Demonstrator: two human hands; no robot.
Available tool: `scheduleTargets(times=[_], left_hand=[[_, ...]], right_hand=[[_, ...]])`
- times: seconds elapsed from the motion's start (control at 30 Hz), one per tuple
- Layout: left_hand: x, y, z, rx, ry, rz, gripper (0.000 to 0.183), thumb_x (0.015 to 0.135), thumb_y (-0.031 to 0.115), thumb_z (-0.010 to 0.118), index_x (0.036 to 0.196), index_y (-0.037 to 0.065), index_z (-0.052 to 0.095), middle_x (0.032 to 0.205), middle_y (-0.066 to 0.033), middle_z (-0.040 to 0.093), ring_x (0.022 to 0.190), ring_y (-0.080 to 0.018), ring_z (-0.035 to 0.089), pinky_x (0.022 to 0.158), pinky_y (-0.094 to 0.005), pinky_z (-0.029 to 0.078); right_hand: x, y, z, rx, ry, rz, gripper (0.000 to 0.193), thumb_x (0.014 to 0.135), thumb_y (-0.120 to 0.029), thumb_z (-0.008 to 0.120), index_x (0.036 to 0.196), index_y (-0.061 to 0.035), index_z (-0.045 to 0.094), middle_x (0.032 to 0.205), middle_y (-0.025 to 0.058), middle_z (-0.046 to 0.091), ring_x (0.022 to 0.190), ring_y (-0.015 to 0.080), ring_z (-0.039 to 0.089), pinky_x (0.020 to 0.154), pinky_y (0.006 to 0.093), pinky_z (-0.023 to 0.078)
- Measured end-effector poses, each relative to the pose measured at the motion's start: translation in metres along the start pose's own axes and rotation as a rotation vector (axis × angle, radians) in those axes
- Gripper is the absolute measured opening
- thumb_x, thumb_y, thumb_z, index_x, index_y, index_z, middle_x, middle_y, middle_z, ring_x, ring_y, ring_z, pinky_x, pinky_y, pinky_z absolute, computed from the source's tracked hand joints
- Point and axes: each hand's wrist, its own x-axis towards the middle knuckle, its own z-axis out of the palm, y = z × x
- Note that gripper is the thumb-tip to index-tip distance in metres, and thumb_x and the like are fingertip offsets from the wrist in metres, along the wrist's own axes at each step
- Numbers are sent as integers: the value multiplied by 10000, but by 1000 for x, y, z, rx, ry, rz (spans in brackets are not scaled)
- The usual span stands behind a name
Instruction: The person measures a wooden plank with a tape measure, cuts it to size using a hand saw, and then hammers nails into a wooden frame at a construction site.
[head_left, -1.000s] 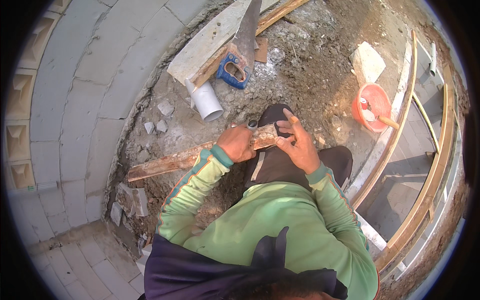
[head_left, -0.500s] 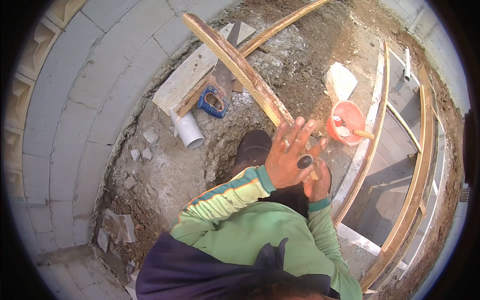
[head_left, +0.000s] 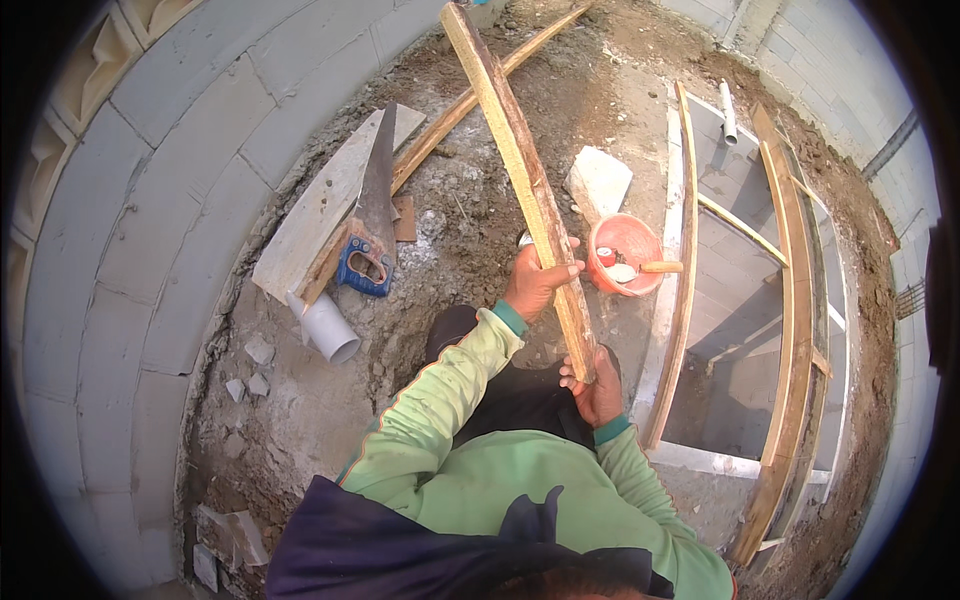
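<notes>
A long wooden batten (head_left: 515,160) slants across the middle, its far end up and to the left and its near end close to my body. My left hand (head_left: 535,288) is wrapped round the batten a little above its near end, the thumb lying across the top. At the near end my right hand (head_left: 598,392) holds the wood from the right, its fingers curled under and partly hidden. Just right of my left hand stands an orange-pink bucket (head_left: 638,235) with a wooden-handled tool and small things in it.
Left lies a handsaw (head_left: 368,262) with a blue handle, against a pale board (head_left: 300,245). A short grey pipe (head_left: 328,330) is nearer me. Another batten (head_left: 455,108) lies behind. To the right, planks (head_left: 795,330) border a pit (head_left: 730,375). A block wall (head_left: 190,190) rises left.
My left hand has turned from lying over the batten with fingers spread to gripping it round the side. The batten has swung more upright, and the whole view has shifted.
</notes>
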Motion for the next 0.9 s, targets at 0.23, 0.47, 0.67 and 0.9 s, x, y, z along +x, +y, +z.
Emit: scheduleTargets(times=[0.23, 0.47, 0.67, 0.9], left_hand=[[-15, 23, -4, 612, -68, -103, 531, 820, 53, 738, 1300, -52, 536, 1118, -90, 641, 920, -156, 647, 822, -297, 527], [-64, 0, 28, 1022, 26, 395, 919, 776, 123, 791, 1534, -75, 312, 1499, -261, 454, 1368, -306, 477, 1137, -402, 365], [-113, 37, -54, 972, 19, 393, 888, 839, 207, 769, 1543, -63, 300, 1634, -248, 244, 1483, -408, 306, 1206, -471, 238], [-213, -2, -220, 1731, -72, 63, 740, 859, 252, 721, 1481, -25, 432, 1594, -231, 338, 1485, -412, 293, 1209, -512, 236]], right_hand=[[26, -36, 36, -817, 104, -399, 633, 988, -256, 648, 1487, 46, 403, 1394, 208, 552, 1285, 262, 545, 1031, 374, 475], [82, -70, 123, -426, 66, -720, 578, 970, -232, 678, 1409, 47, 423, 1272, 174, 620, 1188, 263, 611, 987, 398, 506], [37, -169, 66, -241, 122, -738, 444, 979, -179, 645, 1327, 29, 467, 1152, 134, 635, 874, 166, 672, 720, 331, 608], [-114, -190, -90, -1157, 789, -634, 622, 872, -343, 717, 1332, 18, 503, 1073, 200, 707, 958, 281, 700, 873, 389, 522]])
